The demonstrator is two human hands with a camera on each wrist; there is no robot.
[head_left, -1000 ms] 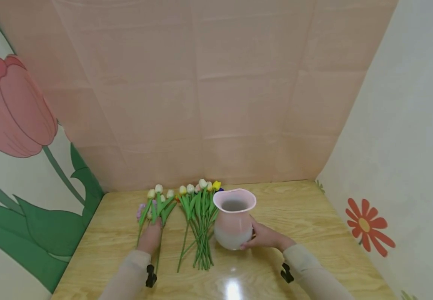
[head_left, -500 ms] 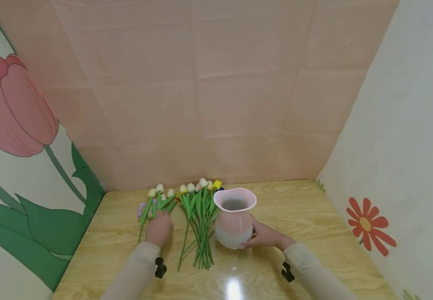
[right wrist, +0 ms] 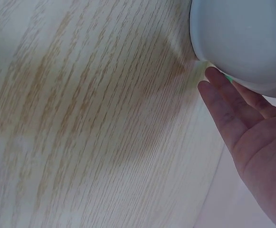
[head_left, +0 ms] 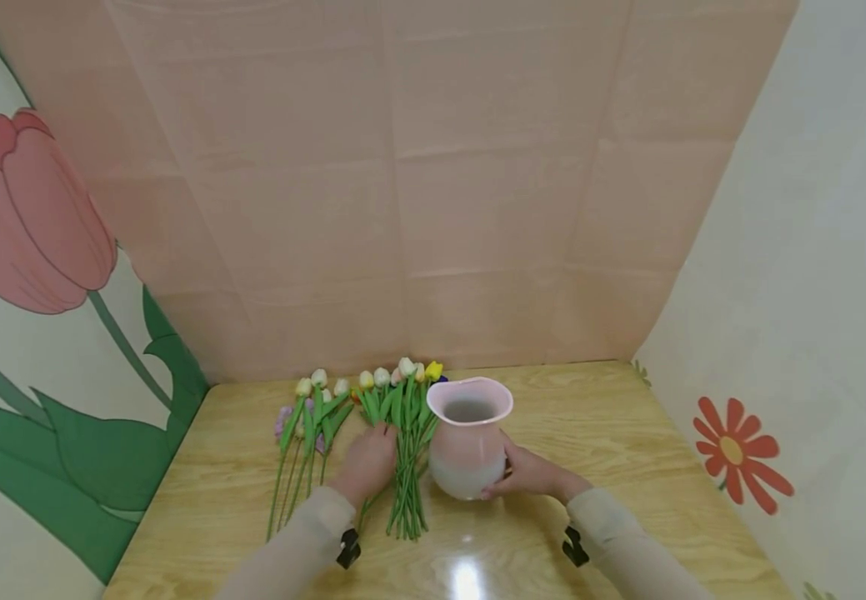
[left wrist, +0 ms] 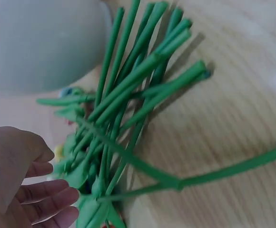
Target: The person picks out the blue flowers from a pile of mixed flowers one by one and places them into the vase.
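A pink and white vase point(head_left: 466, 458) with a wavy rim stands upright on the table. My right hand point(head_left: 533, 472) holds its lower right side, and in the right wrist view the fingers point(right wrist: 228, 107) lie along the pale wall. My left hand point(head_left: 368, 462) is over the left edge of a bunch of tulips point(head_left: 406, 487) with white and yellow heads and green stems. The left wrist view has the fingers point(left wrist: 50, 204) loosely bent beside the leaves, holding nothing that shows. The stems point(left wrist: 128, 90) cross each other near the vase.
Another group of tulips point(head_left: 305, 417), with white and pale yellow heads and some purple flowers, lies on the left of the wooden table point(head_left: 598, 417). A pink cloth backdrop point(head_left: 433, 208) rises behind, and painted walls stand on both sides.
My left hand has moved right, from the left group of tulips to the middle bunch. The left group lies on the table. The right hand and vase have stayed in place.
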